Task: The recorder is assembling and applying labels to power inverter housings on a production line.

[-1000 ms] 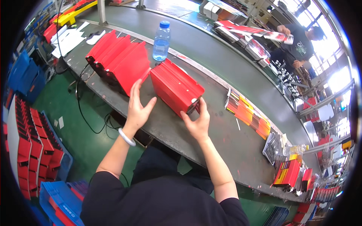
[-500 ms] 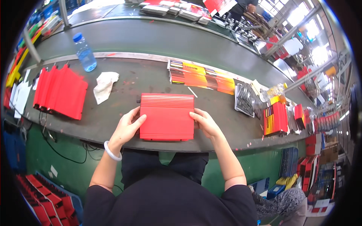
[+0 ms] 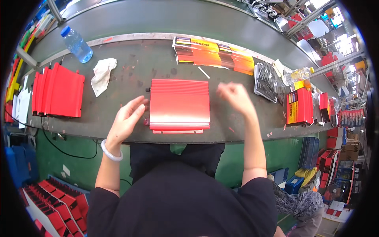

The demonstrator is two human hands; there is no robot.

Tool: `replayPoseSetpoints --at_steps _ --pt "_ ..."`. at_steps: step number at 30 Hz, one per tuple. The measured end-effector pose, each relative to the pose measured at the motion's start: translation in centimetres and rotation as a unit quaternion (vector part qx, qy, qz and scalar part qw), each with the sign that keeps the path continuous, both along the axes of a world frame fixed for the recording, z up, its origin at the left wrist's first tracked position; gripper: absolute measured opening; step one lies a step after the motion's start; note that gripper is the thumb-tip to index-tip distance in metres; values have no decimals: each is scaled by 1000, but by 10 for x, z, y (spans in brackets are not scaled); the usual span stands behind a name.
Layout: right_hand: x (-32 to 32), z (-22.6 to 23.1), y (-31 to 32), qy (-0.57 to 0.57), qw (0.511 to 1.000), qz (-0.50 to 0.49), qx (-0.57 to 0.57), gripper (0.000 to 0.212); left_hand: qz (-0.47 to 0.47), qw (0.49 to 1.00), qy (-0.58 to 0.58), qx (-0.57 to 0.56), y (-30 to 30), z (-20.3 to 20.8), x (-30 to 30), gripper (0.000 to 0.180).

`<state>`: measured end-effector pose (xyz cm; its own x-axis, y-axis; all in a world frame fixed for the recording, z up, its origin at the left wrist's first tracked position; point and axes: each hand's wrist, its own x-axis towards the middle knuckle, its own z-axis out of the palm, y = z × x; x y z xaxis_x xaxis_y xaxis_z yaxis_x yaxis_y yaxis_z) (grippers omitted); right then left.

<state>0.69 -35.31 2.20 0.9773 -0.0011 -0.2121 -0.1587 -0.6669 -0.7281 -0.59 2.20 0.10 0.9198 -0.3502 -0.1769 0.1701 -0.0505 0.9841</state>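
- The red box [image 3: 180, 103] is laid flat on the bench [image 3: 132, 75]; positioning seems in hand.
- The left hand [image 3: 126, 119] is held half-open beside it.
- The right hand [image 3: 238, 98] is blurred; its grip cannot be told.
- A two-ended grip is probably called for.

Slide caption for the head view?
Left hand and right hand flank a ribbed red case on a dark workbench.

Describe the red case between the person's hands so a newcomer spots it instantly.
Find the dark workbench in front of the person. Near its close edge, between the left hand and right hand, is a red case with ridged edges. Unlike the red cases grouped upright at the bench's left, it lies alone, broad face up.
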Motion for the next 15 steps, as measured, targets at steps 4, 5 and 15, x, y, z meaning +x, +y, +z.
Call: replayPoseSetpoints --at_steps 4,5,15 --pt "85 -5 -17 -280 959 -22 -44 41 59 996 -65 8 3 4 10 42" --pt "102 -5 -12 -303 949 -3 -91 47 57 995 -78 17 2 8 11 40" --pt "165 -42 32 -381 863 168 -286 38 91 991 -94 -17 5 7 12 36"
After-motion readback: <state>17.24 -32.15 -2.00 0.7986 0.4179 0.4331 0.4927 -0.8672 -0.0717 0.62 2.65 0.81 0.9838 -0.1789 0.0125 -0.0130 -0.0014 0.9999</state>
